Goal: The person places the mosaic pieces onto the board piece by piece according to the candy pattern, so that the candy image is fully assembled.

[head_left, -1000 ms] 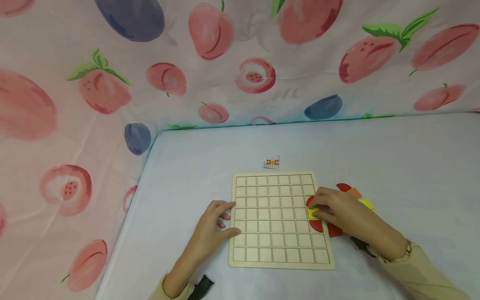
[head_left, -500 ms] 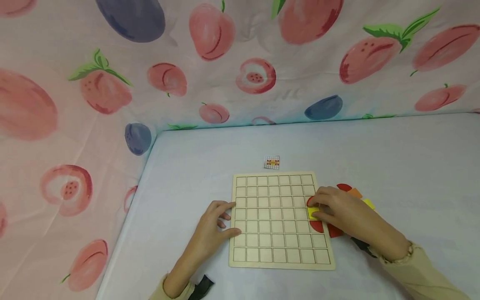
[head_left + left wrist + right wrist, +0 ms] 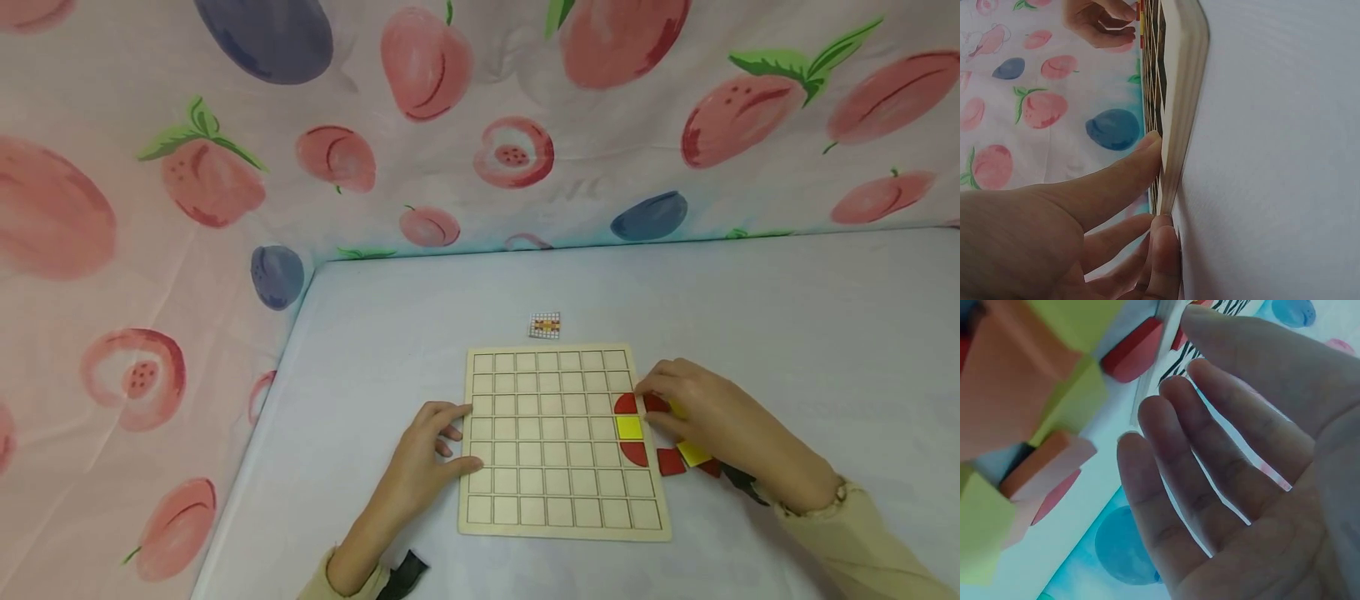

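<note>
Left hand (image 3: 420,461): spread wide, rested against board (image 3: 532,481), presumably for steadying; right hand (image 3: 697,408): loosely extended, nothing held; loose tiles (image 3: 671,462): laid alongside, presumably for easy reach.

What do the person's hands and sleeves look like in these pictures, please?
The left hand and right hand are bare, with no gloves or rings visible. The left sleeve and right sleeve are plain beige, the right one's cuff gathered into a ruffled edge. A black item shows at each wrist; its exact nature is unclear.
</note>
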`<action>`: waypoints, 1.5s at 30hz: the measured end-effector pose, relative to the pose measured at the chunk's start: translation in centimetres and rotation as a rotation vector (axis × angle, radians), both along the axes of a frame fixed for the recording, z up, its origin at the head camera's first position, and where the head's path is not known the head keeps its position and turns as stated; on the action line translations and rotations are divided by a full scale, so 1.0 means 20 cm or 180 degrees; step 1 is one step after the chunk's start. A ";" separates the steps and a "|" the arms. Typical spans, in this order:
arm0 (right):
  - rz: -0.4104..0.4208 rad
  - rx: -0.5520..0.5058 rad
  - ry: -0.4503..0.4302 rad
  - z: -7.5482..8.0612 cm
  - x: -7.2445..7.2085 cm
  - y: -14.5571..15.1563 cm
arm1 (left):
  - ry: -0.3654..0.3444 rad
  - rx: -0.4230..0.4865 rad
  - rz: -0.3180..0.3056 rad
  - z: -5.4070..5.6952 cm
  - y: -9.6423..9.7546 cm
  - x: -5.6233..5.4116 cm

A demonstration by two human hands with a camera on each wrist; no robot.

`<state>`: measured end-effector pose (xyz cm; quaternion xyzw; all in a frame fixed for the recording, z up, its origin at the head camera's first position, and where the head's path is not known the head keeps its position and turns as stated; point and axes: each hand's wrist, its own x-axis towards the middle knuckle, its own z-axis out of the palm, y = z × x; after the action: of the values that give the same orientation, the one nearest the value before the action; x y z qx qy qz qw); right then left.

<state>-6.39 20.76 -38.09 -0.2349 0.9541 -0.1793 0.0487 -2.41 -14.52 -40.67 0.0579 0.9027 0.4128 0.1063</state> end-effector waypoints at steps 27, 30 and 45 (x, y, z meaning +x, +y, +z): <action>-0.0056 -0.0185 -0.0131 -0.02 -0.03 0.05 | -0.0010 0.0045 -0.0006 0.01 0.00 0.00; -0.0045 -0.0229 -0.0159 0.00 -0.04 0.04 | -0.0022 0.0052 0.0009 0.01 0.00 0.00; 0.0018 -0.0423 -0.0209 0.06 -0.06 -0.03 | -0.0046 0.0038 0.0022 0.01 0.01 0.00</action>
<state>-7.54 20.14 -36.81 -0.2343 0.9373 -0.2497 0.0648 -2.46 -14.37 -40.39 0.0524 0.8996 0.4190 0.1110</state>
